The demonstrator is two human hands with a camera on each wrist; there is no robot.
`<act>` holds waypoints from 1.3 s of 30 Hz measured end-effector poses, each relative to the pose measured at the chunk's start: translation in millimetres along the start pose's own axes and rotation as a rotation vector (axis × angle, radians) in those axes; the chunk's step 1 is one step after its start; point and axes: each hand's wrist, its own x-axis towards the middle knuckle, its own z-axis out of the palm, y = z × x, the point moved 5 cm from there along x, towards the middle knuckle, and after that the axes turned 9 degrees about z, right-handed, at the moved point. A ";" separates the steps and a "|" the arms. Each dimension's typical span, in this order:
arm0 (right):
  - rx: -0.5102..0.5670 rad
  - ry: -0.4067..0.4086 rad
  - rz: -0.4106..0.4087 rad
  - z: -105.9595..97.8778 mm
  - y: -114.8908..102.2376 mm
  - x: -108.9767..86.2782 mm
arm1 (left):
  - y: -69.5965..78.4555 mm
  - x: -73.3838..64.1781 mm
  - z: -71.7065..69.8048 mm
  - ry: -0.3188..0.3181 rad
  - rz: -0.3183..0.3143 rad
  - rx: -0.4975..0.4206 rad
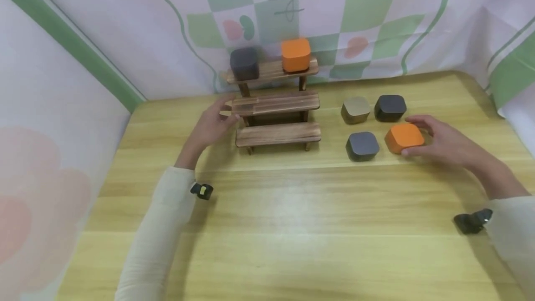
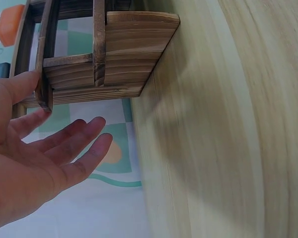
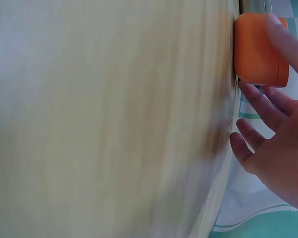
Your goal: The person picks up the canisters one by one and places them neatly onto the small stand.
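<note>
A three-tier wooden stand (image 1: 288, 103) stands toward the back of the table. My left hand (image 1: 210, 124) pinches the left end of its middle shelf, thumb at the front edge and index finger behind, its other fingers spread, as the left wrist view shows. At the right, my right hand (image 1: 451, 144) holds an orange rounded block (image 1: 404, 137) between thumb and fingers, low at the table. In the right wrist view the thumb lies across that block (image 3: 256, 49). Close around it sit a grey block (image 1: 362, 146), a gold-tan block (image 1: 355, 109) and a black block (image 1: 390, 107).
On the stand's top shelf rest a black block (image 1: 244, 63) at the left and another orange block (image 1: 296, 55) at the right. A checked green and white curtain (image 1: 322, 13) hangs along the table's back edge. The wooden table (image 1: 284, 226) stretches toward me.
</note>
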 end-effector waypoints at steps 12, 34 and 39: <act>-0.008 0.062 0.042 -3.4 -1.6 -5.3 | 0.9 -1.3 1.0 0.017 0.013 -0.001; 0.006 0.110 -0.044 -5.4 -18.2 -20.2 | 7.9 1.6 2.3 0.019 0.023 0.011; 0.024 0.133 -0.058 -4.6 -20.9 -22.1 | 7.5 2.6 3.3 0.012 0.012 -0.002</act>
